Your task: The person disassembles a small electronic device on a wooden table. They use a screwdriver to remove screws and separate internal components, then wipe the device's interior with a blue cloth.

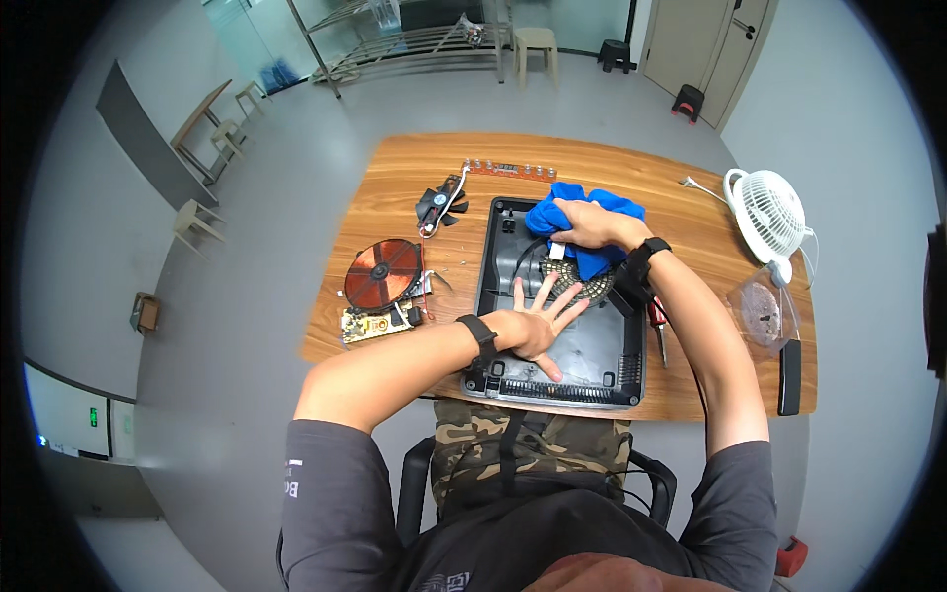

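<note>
A black plastic casing (604,335), shallow and open on top, lies on the table right in front of me. Its floor has a round vent grille (590,285) and slotted vents along the near edge. With fingers spread, my left hand (536,324) lies on the casing's floor just below the grille. My right hand (589,225) is closed on a bunched blue cloth (619,205) at the casing's far right part. Part of the cloth hangs down over the grille. Beside the casing's right wall is a screwdriver (659,326) with a red and black handle.
Left of the casing are a copper coil disc (383,273), a circuit board (370,324), a small black fan (440,204) and a button strip (510,170). On the right stand a white desk fan (767,209), a clear plastic container (764,314) and a black oblong object (789,378).
</note>
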Available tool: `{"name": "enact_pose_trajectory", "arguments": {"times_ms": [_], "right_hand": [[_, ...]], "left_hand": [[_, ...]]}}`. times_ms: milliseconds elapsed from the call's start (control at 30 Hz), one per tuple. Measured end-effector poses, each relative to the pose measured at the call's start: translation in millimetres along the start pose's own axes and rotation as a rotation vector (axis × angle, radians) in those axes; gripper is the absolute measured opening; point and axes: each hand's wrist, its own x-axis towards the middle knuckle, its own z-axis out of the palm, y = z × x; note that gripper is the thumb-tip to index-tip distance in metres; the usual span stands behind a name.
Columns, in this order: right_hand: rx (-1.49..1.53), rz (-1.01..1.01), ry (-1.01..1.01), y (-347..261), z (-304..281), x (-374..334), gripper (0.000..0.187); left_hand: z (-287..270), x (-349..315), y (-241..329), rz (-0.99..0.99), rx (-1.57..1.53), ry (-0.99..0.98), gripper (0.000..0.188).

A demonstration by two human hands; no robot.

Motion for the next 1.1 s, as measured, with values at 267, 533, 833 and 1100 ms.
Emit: {"name": "enact_pose_trajectory", "arguments": {"times_ms": [267, 533, 833, 1100], "right_hand": [[0.497, 0.013, 0.025, 7, -22, -2, 0.060], [-0.111, -0.095, 0.150, -42, 3, 27, 0.070], [-0.172, -0.142, 0.298, -42, 50, 16, 0.065], [-0.008, -0.075, 0.117, -36, 23, 24, 0.065]], "left_hand": [[-1, 2, 0, -0.016, 0.016, -0.031, 0.147], [5, 4, -4, 0.010, -0.027, -0.009, 0.148], [7, 8, -2, 0.006, -0.029, -0.007, 0.149], [7, 8, -4, 0.008, -0.012, -0.010, 0.148]]}}
